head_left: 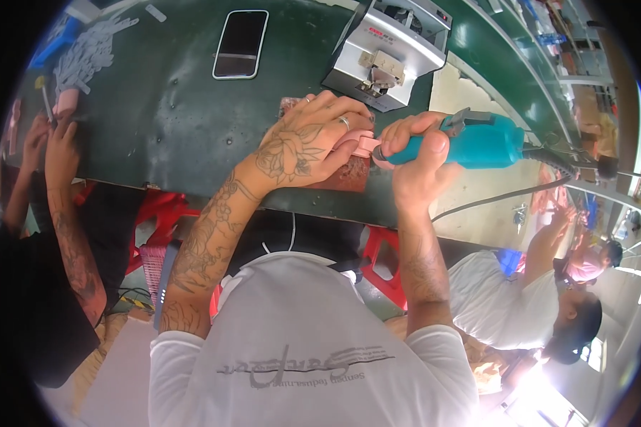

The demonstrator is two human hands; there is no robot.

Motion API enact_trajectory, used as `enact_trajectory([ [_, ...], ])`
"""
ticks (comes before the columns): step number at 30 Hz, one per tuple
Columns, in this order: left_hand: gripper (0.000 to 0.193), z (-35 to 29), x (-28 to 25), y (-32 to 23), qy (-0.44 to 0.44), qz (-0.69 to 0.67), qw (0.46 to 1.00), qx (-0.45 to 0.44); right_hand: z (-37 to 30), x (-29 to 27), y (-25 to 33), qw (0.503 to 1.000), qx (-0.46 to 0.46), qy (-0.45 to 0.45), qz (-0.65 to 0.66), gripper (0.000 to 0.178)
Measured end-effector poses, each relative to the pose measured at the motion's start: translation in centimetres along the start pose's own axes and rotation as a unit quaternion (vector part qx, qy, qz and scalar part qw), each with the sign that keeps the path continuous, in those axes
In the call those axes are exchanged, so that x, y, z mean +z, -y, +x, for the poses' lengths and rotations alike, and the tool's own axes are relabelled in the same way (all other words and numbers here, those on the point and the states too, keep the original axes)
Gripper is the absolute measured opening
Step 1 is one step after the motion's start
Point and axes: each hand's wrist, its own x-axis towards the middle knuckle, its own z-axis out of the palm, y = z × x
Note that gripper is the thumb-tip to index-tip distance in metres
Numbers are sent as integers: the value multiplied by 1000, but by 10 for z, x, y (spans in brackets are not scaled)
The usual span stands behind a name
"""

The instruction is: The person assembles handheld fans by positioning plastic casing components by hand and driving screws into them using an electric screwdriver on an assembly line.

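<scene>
Over a reddish-brown board (352, 179) my left hand (306, 139) is closed on a small pink strap-like piece (365, 144), its fingers bent and pressing it down. My right hand (421, 167) wraps round a teal corded electric hand tool (488, 139), the thumb lying along its body. The tool's tip points left and meets or nearly meets the pink piece; my fingers partly cover that spot. Most of the board is hidden beneath my left hand.
A silver bench machine (388, 53) stands just beyond my hands. Farther left lies a white-edged phone (241, 44), and a heap of grey strips (89, 57) at the far left. A co-worker's hands (63, 146) work there. The tool's cable (498, 193) loops right.
</scene>
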Motion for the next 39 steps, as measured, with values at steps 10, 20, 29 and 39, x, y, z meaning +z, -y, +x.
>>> enact_trajectory([
  [10,29,5,-3,2,4,23,999,26,1,7,-5,998,-49,16,19,48],
  [20,25,-24,-8,-8,-15,120,983,135,-28,0,32,983,-31,-87,158,54],
  [29,26,-119,-133,63,-286,223,928,-90,-71,-56,20,984,-62,-164,-20,61],
  [39,33,-117,-217,156,-243,479,839,-87,-48,-50,8,988,40,-124,-87,72],
])
